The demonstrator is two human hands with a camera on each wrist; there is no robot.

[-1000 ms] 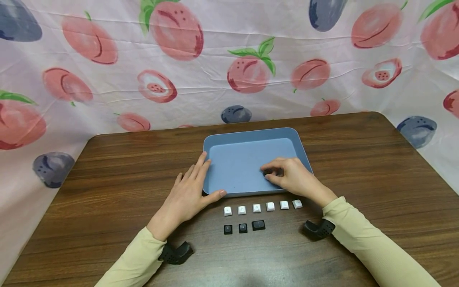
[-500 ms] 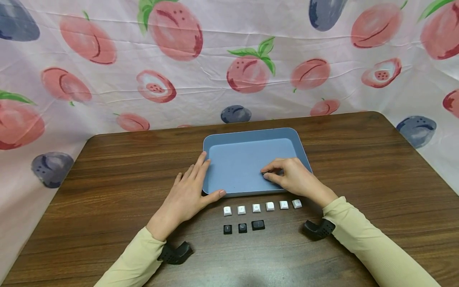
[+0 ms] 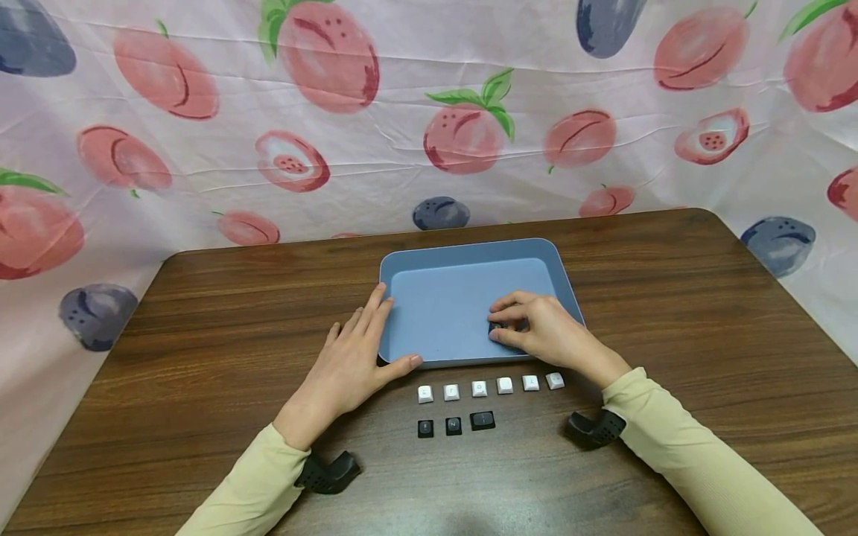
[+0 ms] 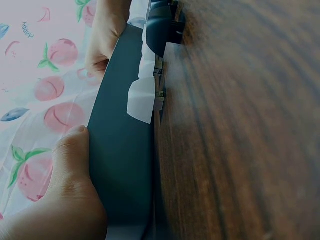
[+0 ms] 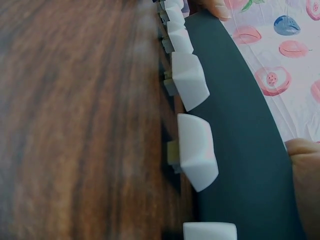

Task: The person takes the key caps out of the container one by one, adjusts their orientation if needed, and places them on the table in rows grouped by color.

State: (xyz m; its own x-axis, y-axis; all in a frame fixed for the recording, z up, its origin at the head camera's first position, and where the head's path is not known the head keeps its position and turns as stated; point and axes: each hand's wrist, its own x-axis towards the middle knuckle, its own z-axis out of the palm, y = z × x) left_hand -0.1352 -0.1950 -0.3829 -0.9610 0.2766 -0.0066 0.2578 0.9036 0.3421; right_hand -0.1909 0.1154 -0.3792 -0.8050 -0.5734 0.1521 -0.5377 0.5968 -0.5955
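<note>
A blue tray [image 3: 462, 298] lies on the table. My left hand [image 3: 348, 365] rests on its left side with fingers straight; in the left wrist view the thumb [image 4: 70, 160] touches the tray's rim. Inside the tray's front right part, my right hand [image 3: 546, 327] holds a small black keycap [image 3: 494, 327] between thumb and fingers. More dark shapes show behind its fingers, partly hidden. A row of several white keycaps [image 3: 479, 388] stands along the tray's front, and three black keycaps [image 3: 453, 426] lie in a row nearer me.
The wooden table [image 3: 255, 327] spreads out on both sides of the tray. A fruit-printed cloth [image 3: 375, 149] hangs behind it. Black wrist devices [image 3: 328, 473] sit at both sleeves, just above the tabletop.
The right hand's fingers have shifted a little over the same spot in the tray, and the black keycap shows more clearly between them. The left hand and the keycap rows have not moved.
</note>
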